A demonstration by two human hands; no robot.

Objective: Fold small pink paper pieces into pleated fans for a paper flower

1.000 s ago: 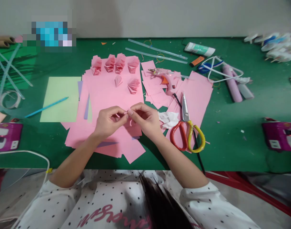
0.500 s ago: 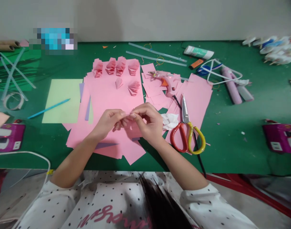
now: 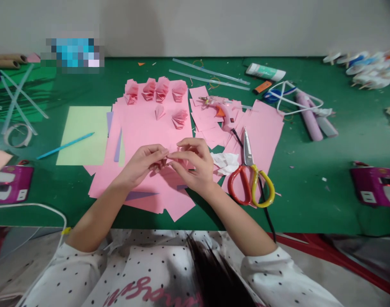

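Over a stack of pink paper sheets [image 3: 144, 132], both hands meet at the fingertips around a small folded piece of pink paper, mostly hidden by the fingers. My left hand [image 3: 144, 164] is closed, pinching the piece between thumb and fingers. Curved around its right side is my right hand [image 3: 198, 166], index finger and thumb at the piece and the other fingers bent above. Several folded pink paper fans stand or lie beyond the hands, among them a pleated fan [image 3: 179, 119] and a smaller folded piece [image 3: 160, 113].
Right of the stack lie scissors [image 3: 248, 149] with red and yellow handles, a crumpled white tissue [image 3: 226, 163] and a pink glue gun [image 3: 225, 113] with a black cord. A blue pencil [image 3: 67, 146] rests on pale green paper [image 3: 82, 123]. Clear glue sticks [image 3: 211, 80] lie behind.
My right hand's fingers have spread and shifted slightly, index finger now reaching toward the left fingertips. My left hand stays nearly in place. The fans have not moved.
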